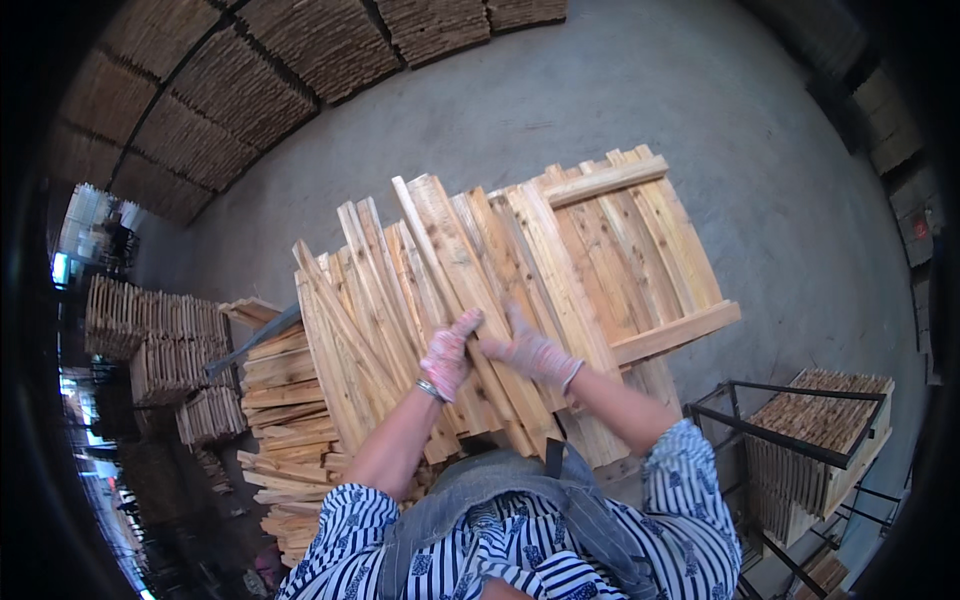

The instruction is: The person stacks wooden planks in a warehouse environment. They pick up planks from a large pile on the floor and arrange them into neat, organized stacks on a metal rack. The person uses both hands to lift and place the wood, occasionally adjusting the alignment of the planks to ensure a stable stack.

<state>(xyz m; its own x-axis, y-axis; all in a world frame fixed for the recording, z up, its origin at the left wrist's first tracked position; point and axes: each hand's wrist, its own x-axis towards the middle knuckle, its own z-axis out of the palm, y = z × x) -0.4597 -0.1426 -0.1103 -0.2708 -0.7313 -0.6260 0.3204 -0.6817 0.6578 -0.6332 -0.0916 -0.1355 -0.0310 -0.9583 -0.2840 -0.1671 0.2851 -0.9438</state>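
Both of my hands wear thin pinkish-white work gloves and meet over a long wooden board [452, 240], which slants across the top of a wide layer of boards. My left hand [449, 352] is closed on the board's left side, fingers curled at its edge. From the right, my right hand [532, 352] grips the same board, thumb pointing away from me along it. A narrower strip lies along the board's left edge. Under and around them, loose boards [350, 300] lie side by side, some crossing at an angle.
To the right, boards lie flat with a crosspiece [608, 182] at the far end and another crosspiece [675, 332] nearer. Stacked lumber [290, 400] rises at left. A black metal frame [770, 425] stands by a wood stack at right. Tall wood stacks [240, 80] line the far side.
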